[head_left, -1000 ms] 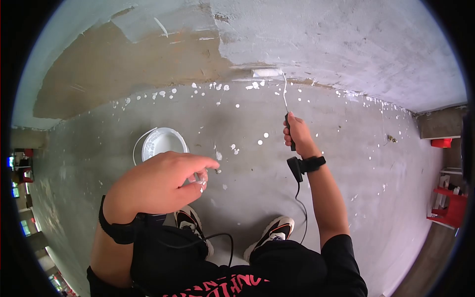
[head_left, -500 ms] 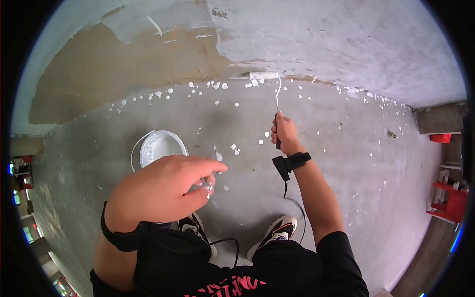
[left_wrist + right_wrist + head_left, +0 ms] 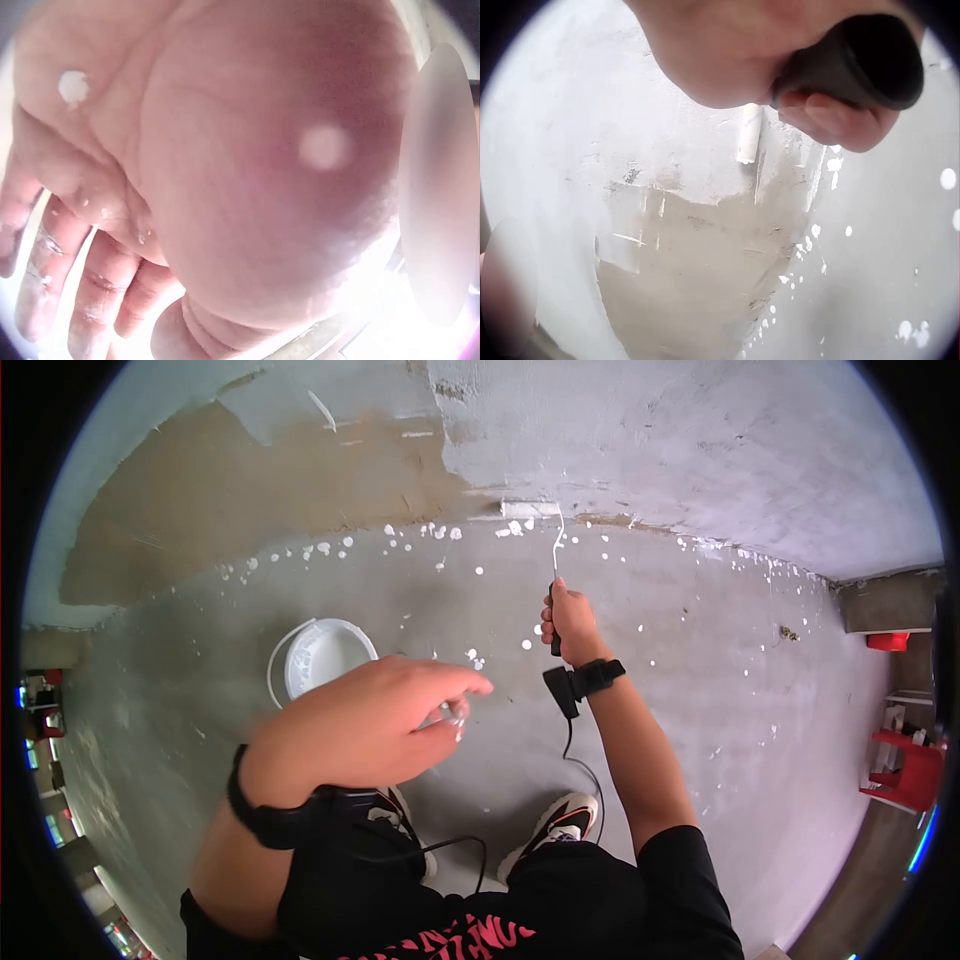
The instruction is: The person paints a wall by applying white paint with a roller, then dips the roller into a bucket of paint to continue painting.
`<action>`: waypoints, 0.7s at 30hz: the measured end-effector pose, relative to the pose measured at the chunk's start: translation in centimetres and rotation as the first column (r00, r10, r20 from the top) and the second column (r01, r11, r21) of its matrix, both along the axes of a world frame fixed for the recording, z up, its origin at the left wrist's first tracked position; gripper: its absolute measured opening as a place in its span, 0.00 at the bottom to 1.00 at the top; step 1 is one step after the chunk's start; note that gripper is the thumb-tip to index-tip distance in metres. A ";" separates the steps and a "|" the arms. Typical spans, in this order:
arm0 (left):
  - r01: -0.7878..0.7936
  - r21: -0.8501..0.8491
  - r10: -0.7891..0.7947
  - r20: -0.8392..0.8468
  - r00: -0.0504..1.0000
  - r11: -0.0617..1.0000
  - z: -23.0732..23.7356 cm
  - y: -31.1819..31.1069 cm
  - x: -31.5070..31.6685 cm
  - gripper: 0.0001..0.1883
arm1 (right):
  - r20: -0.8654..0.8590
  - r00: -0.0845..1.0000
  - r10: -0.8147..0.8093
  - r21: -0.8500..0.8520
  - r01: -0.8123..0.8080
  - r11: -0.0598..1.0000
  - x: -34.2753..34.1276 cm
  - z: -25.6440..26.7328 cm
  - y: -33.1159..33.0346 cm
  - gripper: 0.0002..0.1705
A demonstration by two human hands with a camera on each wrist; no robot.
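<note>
My right hand (image 3: 574, 624) grips the black handle of a paint roller (image 3: 530, 509), whose white sleeve lies at the foot of the wall. In the right wrist view, fingers curl round the handle (image 3: 847, 64), and part of the white sleeve (image 3: 749, 135) shows beyond the hand against the wall. Empty, my left hand (image 3: 385, 715) hangs in front of the body, fingers loosely bent. White paint specks mark its palm (image 3: 247, 142) and fingers in the left wrist view. Behind that hand stands a white bucket (image 3: 330, 652), its front partly hidden.
The wall (image 3: 650, 440) is coated white-grey, with a bare brown patch (image 3: 270, 480) at left. White drips dot the grey floor (image 3: 690, 700) along its base. Cables run from the wrist cameras past the shoes (image 3: 552, 828). A red chair (image 3: 908, 770) stands far right.
My right hand and the roller have shifted a little left along the wall's base. The left hand has moved to the right, still empty. The bucket has stayed in place.
</note>
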State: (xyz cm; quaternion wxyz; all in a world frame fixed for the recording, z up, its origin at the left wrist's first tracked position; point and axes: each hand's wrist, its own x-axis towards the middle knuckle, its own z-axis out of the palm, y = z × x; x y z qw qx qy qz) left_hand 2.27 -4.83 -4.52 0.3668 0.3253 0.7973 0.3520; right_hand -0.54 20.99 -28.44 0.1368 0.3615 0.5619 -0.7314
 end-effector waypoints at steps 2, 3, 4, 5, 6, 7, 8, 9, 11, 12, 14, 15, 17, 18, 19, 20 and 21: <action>-0.078 -0.039 0.079 0.020 0.997 0.996 -1.0 0.8 -0.1 0.21 | 0.000 1.000 -0.003 -0.020 0.003 1.000 -0.4 0.7 -0.5 0.23; -0.159 -0.067 0.163 0.059 0.985 0.985 -1.9 1.4 0.0 0.21 | -0.006 1.000 0.002 -0.002 -0.002 1.000 -0.2 1.6 -0.4 0.23; -0.189 -0.060 0.192 0.036 0.981 0.980 -3.3 2.1 0.0 0.22 | -0.007 1.000 0.008 0.020 -0.008 1.000 0.1 2.6 -0.3 0.23; -0.219 -0.051 0.220 0.019 0.975 0.975 -5.2 3.0 0.0 0.24 | -0.025 0.999 0.022 -0.010 -0.022 1.000 0.3 3.7 -0.2 0.22; -0.254 -0.065 0.250 -0.063 0.966 0.965 -7.8 4.3 -0.3 0.28 | -0.022 0.999 0.031 -0.006 -0.031 1.000 0.4 3.9 -0.1 0.22; -0.289 -0.077 0.275 -0.151 0.950 0.954 -9.6 5.8 -1.2 0.32 | -0.010 0.999 0.036 -0.042 -0.036 0.998 0.1 4.2 0.1 0.22; -0.327 -0.135 0.335 0.041 0.941 0.935 -9.9 7.5 -3.1 0.35 | -0.003 0.999 0.037 -0.075 -0.037 0.997 -0.4 4.4 0.2 0.21; -0.346 -0.199 0.387 0.234 0.892 0.917 -10.1 9.1 -5.1 0.38 | -0.007 0.999 0.035 -0.067 -0.036 0.997 -0.6 4.3 0.3 0.21; -0.474 -0.140 0.493 0.330 0.805 0.869 -18.7 11.8 -8.2 0.38 | 0.067 0.997 0.043 -0.069 -0.038 0.997 -1.0 3.8 0.6 0.22; -0.473 -0.131 0.488 0.329 0.808 0.871 -19.8 13.0 -8.4 0.38 | 0.062 0.997 0.040 -0.062 -0.036 0.997 -1.2 4.1 0.5 0.22; -0.553 -0.087 0.474 0.635 0.610 0.829 -20.9 15.1 -8.4 0.33 | 0.017 0.997 0.077 -0.048 -0.076 0.996 -1.1 4.3 0.3 0.22; -0.606 -0.148 0.486 0.753 0.443 0.782 -20.5 15.7 -8.2 0.28 | -0.020 0.995 0.101 0.017 -0.101 0.995 -0.8 4.4 0.3 0.24; -0.635 -0.072 0.391 0.840 0.378 0.769 -20.3 16.6 -7.8 0.26 | -0.011 0.994 0.107 0.101 -0.105 0.989 -0.4 7.0 -0.1 0.25; -0.681 -0.004 0.296 0.903 0.313 0.732 -20.0 16.8 -7.3 0.25 | -0.010 0.992 0.127 0.177 -0.123 0.977 -0.1 7.8 -0.4 0.25; -0.721 -0.094 0.391 0.884 0.257 0.686 -18.7 17.2 -7.3 0.23 | -0.010 0.993 0.116 0.135 -0.113 0.984 -0.5 7.8 -0.1 0.27; -0.719 -0.101 0.392 0.885 0.251 0.687 -19.2 17.2 -7.7 0.23 | -0.004 0.994 0.114 0.132 -0.112 0.985 -0.8 7.0 0.0 0.27; -0.705 -0.134 0.407 0.882 0.235 0.697 -20.0 17.3 -8.1 0.22 | 0.028 0.993 0.116 0.106 -0.118 0.987 -1.1 5.8 0.2 0.26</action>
